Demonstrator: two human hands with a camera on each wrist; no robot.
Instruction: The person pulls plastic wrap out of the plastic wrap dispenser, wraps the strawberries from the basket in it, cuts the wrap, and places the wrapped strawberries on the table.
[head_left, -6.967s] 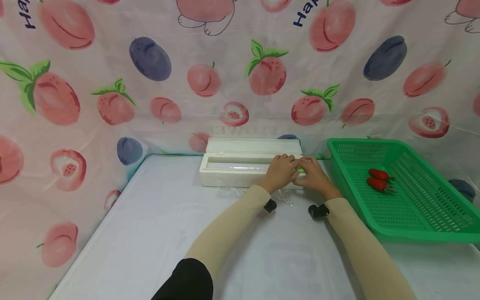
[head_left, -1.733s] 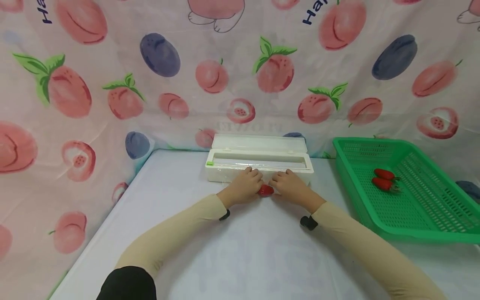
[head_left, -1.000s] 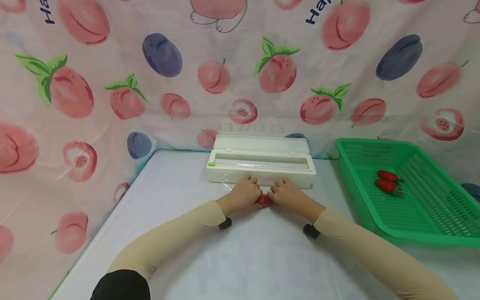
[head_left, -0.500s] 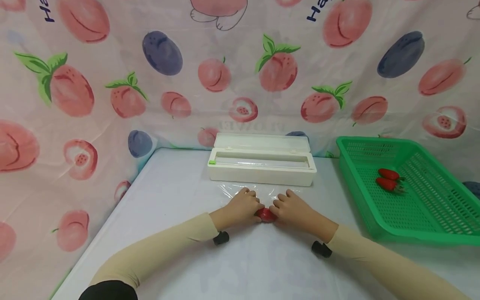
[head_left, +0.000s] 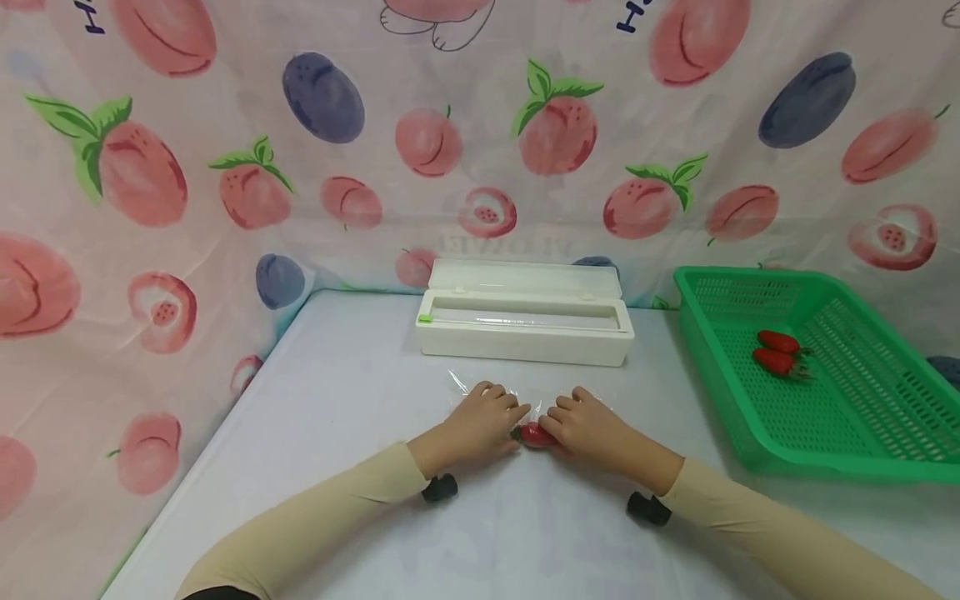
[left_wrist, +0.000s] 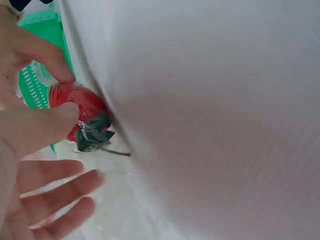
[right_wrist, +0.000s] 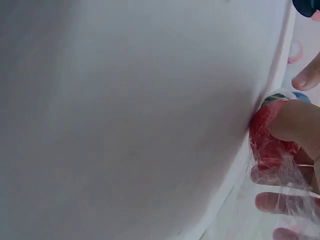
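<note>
Near the box [head_left: 525,344], clamps the wrapped strawberry [head_left: 536,434] in the right grip [head_left: 588,427] and holds the left grip [head_left: 478,423] apart beside it.

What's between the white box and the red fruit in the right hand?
In the head view, clear film and white tabletop lie between the white box and red fruit.

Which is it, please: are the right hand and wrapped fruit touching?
Touching: in the right wrist view, the right hand lays its thumb on the wrapped fruit.
</note>
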